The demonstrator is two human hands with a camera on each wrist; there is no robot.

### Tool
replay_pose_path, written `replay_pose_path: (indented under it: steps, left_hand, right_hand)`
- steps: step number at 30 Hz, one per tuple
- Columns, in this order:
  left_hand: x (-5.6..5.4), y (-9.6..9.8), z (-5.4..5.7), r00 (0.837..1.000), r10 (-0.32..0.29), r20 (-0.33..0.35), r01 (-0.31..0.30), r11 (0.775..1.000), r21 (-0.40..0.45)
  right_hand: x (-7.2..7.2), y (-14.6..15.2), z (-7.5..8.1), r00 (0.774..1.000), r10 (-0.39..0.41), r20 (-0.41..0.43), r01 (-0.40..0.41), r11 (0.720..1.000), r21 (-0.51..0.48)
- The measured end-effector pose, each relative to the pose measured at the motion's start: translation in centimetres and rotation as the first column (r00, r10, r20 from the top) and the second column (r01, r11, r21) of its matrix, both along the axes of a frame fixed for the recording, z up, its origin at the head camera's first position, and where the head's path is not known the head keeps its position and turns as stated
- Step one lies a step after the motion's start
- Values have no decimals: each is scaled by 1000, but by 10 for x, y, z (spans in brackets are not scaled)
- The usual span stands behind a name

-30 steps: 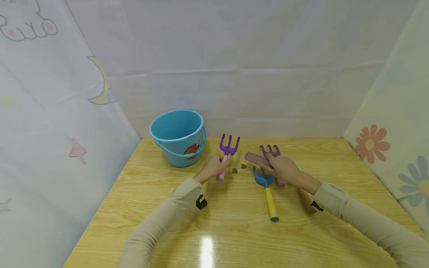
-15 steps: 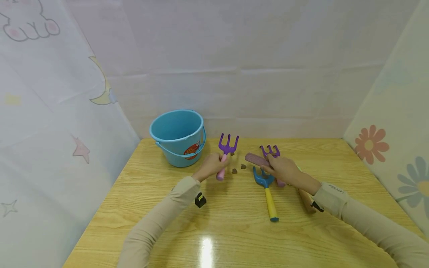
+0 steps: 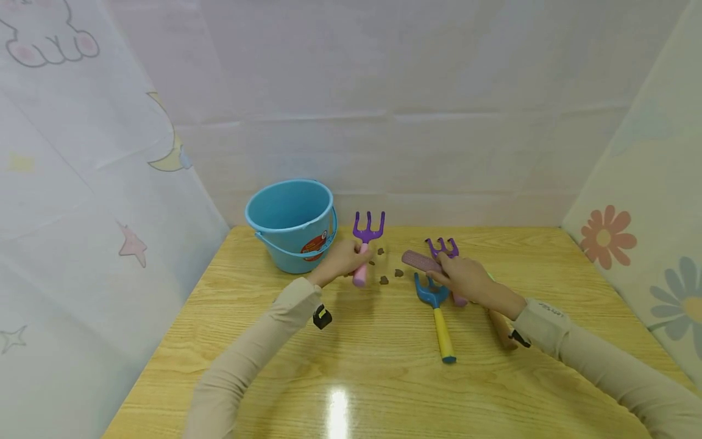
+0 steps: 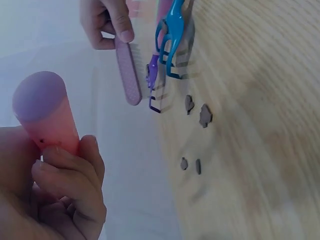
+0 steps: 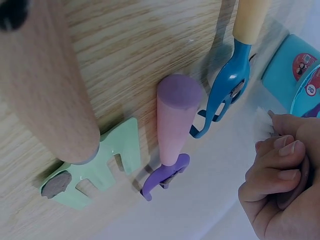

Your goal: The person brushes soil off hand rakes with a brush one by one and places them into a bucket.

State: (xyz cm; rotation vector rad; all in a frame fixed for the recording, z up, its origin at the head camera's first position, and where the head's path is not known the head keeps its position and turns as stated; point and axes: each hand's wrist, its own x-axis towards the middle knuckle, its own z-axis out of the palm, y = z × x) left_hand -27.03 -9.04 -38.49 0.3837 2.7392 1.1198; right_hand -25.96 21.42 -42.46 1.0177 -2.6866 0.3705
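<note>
The left grip point(image 3: 342, 258) holds a fork point(image 3: 366, 235) by its pink handle point(image 3: 360, 276), tines point(image 3: 368, 221) forward; the right grip point(image 3: 466, 279) a brush point(image 3: 420, 261).

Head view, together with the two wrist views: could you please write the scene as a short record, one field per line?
Left grip: holds a purple fork by its pink handle, raised off the table
Right grip: holds a mauve brush
Bucket: light blue, upright, back left
Tools on table: blue fork with yellow handle, second purple fork, green rake
Loose bits: small brown pieces, some between the grips
</note>
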Motion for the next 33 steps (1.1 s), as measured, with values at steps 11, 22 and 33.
replay_pose_path:
  steps: [11,22,33]
  left_hand:
    - [-2,-10,31,999,-8,-51,8,1000,5]
    - [0,-23,67,999,-16,-39,16,1000,6]
    - [-6,-44,93,997,41,-62,-49,992,-120]
  right_hand:
    - [-1,3,-1,999,-28,31,27,1000,12]
    - [-4,7,-4,997,-41,59,40,999,20]
    - [-5,5,-2,993,-62,100,59,998,31]
